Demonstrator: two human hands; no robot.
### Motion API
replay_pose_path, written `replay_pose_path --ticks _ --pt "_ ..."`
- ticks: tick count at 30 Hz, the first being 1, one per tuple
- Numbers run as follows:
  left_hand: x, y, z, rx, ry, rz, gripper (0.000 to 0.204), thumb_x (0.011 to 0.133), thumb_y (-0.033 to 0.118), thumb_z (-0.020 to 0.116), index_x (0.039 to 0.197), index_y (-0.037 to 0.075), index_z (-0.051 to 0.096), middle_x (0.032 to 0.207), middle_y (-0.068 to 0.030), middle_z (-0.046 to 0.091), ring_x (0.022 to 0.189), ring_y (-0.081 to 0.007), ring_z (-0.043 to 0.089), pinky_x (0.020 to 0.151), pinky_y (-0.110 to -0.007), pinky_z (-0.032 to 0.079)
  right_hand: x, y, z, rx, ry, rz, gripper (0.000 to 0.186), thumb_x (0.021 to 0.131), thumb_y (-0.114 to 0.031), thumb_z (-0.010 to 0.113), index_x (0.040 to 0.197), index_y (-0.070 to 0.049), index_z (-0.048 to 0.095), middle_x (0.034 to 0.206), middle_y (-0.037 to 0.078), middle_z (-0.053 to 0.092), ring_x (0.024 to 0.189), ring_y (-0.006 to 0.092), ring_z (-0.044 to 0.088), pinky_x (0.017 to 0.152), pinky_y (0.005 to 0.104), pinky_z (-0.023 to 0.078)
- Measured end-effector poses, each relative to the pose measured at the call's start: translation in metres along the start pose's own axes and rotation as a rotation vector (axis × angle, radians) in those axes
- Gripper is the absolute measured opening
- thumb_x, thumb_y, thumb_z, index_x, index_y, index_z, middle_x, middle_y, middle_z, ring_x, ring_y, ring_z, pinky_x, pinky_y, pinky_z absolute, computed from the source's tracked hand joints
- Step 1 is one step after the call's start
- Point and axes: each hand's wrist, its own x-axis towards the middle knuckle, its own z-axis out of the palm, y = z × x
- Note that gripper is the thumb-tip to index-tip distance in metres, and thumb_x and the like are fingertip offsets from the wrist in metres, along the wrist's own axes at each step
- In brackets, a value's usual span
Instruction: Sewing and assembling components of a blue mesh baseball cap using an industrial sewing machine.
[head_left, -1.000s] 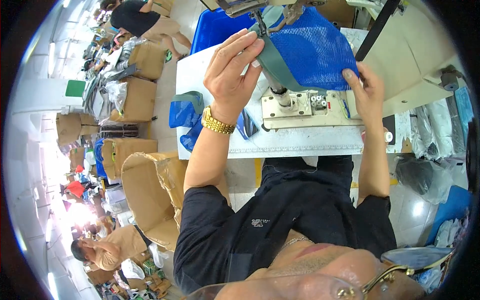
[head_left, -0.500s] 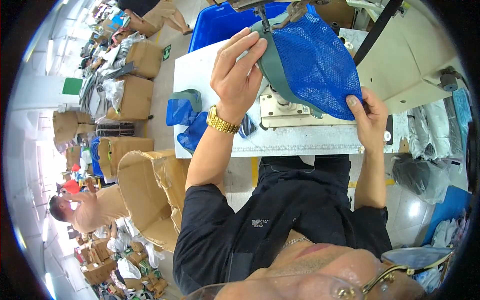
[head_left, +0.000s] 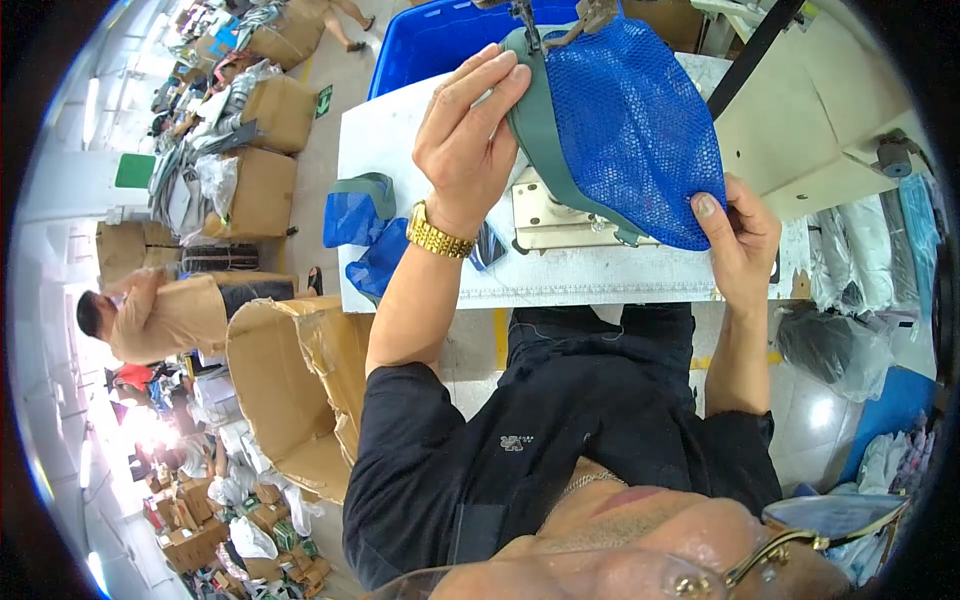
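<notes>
A blue mesh piece point(head_left: 635, 130) with a green fabric band point(head_left: 545, 130) lies under the presser foot point(head_left: 530, 35) of the sewing machine point(head_left: 800, 120). My left hand point(head_left: 465, 140), with a gold watch on its wrist, grips the band just left of and below the foot. My right hand point(head_left: 740, 235) pinches the lower right edge of the mesh between thumb and fingers. The mesh covers part of the machine's bed plate point(head_left: 530, 220). Two blue-and-green mesh pieces point(head_left: 350, 220) rest on the white table point(head_left: 400, 140) at the left.
A blue plastic bin point(head_left: 410, 55) stands behind the table. An open cardboard box point(head_left: 280, 390) is at my left, beside stacked cartons point(head_left: 265, 120) and goods. A person in a tan shirt point(head_left: 175, 320) walks there. Plastic-wrapped bundles point(head_left: 860, 255) sit at the right.
The mesh piece has turned and spreads lower, with my right hand moving down with it. My left hand stays near the foot. The tan-shirted person moved upward in view; the dark-shirted person moved mostly out.
</notes>
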Motion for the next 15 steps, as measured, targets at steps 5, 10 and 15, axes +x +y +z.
replay_pose_path --ticks 5,10,15 --pt "-0.001 -0.003 0.002 -0.012 0.020 0.009 0.031 0.074 -0.008 0.070 0.101 0.006 0.076 0.107 -0.0104 0.072 0.106 -0.0269 0.068 0.089 -0.034 0.056 0.010 -0.008 0.006 0.030 0.032 0.000 0.012 0.093 -0.011 0.068 0.088 0.000 0.065 0.077 -0.004 0.054 0.067 0.0031 0.044 0.059 0.0198 0.035" --pt "-0.003 0.001 0.001 -0.012 0.011 -0.012 0.030 0.073 -0.006 0.072 0.100 0.006 0.076 0.106 -0.0103 0.072 0.106 -0.0273 0.068 0.089 -0.034 0.056 0.013 -0.012 0.004 0.017 0.016 -0.010 0.012 0.093 -0.012 0.068 0.090 -0.001 0.066 0.077 -0.004 0.055 0.068 0.0025 0.044 0.059 0.0192 0.035" --pt "-0.001 -0.003 0.001 -0.018 0.007 0.005 0.030 0.072 -0.005 0.074 0.100 0.005 0.076 0.106 -0.0102 0.072 0.105 -0.0272 0.069 0.088 -0.034 0.056 0.020 -0.015 0.004 0.035 -0.008 0.017 0.011 0.093 -0.013 0.068 0.091 -0.002 0.067 0.076 -0.006 0.055 0.069 0.0017 0.045 0.060 0.0184 0.035"
